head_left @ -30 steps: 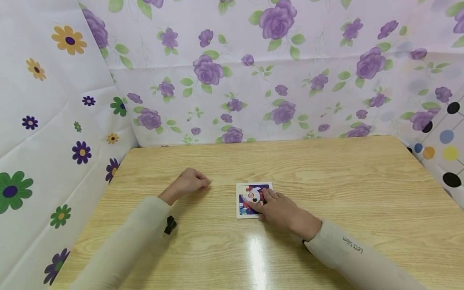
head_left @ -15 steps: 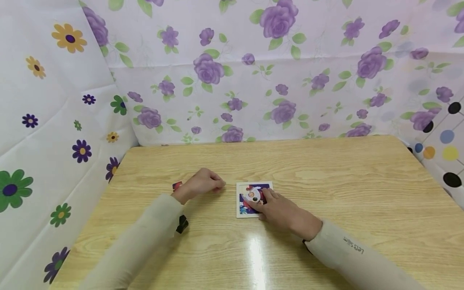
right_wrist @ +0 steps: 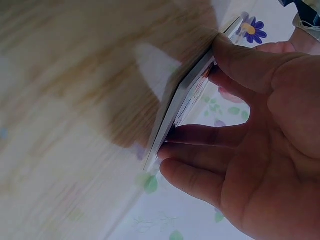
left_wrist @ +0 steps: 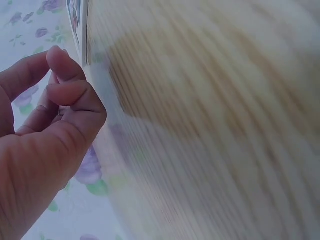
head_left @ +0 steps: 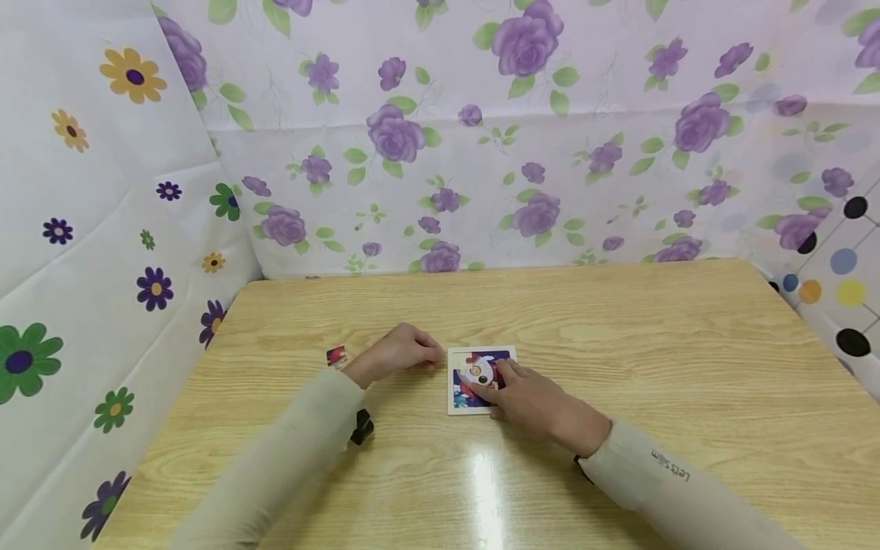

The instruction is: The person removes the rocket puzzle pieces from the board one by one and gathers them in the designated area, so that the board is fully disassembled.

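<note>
Hands (head_left: 402,353) (head_left: 535,401) at picture board (head_left: 476,370) | woodgrain table (head_left: 619,336) (glossy) | flowered backdrop (head_left: 467,176)

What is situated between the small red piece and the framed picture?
The head view shows the left hand between the red piece and the framed picture.

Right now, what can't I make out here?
Board: lower right, covered by the right hand in the head view; cut off by the top edge in the left wrist view.
Left hand: whether it pinches anything, hidden by its curled fingers in the left wrist view.
Red piece: print too small, head view.
</note>
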{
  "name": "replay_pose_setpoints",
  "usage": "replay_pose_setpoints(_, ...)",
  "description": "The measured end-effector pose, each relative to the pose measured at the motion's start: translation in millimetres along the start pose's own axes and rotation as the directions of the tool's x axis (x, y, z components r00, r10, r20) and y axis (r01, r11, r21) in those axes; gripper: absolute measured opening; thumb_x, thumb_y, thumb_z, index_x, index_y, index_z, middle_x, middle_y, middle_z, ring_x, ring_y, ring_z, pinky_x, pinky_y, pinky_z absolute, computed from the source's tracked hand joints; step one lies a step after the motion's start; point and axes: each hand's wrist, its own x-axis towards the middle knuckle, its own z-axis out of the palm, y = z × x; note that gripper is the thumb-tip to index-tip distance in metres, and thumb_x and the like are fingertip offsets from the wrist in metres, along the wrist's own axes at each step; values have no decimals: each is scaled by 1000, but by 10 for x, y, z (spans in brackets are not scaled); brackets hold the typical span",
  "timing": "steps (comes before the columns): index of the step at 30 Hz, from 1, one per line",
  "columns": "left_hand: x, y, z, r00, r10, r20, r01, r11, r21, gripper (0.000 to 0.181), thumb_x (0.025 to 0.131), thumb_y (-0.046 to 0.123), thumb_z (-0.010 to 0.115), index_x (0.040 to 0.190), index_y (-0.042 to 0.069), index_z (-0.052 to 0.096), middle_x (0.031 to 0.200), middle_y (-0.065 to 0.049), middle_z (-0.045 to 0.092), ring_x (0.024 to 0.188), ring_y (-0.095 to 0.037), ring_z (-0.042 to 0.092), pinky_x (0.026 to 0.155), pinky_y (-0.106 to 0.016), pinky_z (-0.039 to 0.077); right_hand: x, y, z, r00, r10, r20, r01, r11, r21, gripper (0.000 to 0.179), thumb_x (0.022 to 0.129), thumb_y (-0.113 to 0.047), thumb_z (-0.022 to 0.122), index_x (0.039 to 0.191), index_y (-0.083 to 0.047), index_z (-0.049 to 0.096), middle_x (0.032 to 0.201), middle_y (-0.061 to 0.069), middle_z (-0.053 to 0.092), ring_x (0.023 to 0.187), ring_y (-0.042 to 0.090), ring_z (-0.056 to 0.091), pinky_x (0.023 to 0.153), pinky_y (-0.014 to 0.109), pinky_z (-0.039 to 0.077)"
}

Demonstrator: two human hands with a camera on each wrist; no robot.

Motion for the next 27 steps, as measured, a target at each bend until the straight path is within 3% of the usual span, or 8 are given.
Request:
replay_pose_setpoints(4,45,-3,29,1000,3,13,-3,1000,3,17,98,15,66,102,2,76,90,-7,72,74,-15,61,67,-27,47,10,3,14,1000,3,7,-3,1000,-3,50,101,-32,61,149,-24,50,123,23,51,116,38,56,98,46,47)
replay_pose_setpoints(15,124,37,112,999,11,30,-11,1000,-16,18,96,16,68,103,2,77,87,-7,71,72,-14,59,68,-27,47,17,28,22,1000,12,25,-12,1000,-6,50,101,-34,61,148,-25,51,123,23,52,116,38,56,96,46,48)
replay_pose_setpoints(27,181,74,186,1000,12,18,-13,999,50,17,96,16,68,101,4,78,81,-6,66,68,-14,52,63,-26,44,-2,37,19,1000,-11,-7,11,1000,-20,49,100,-34,61,148,-24,52,124,23,52,117,39,57,94,46,50)
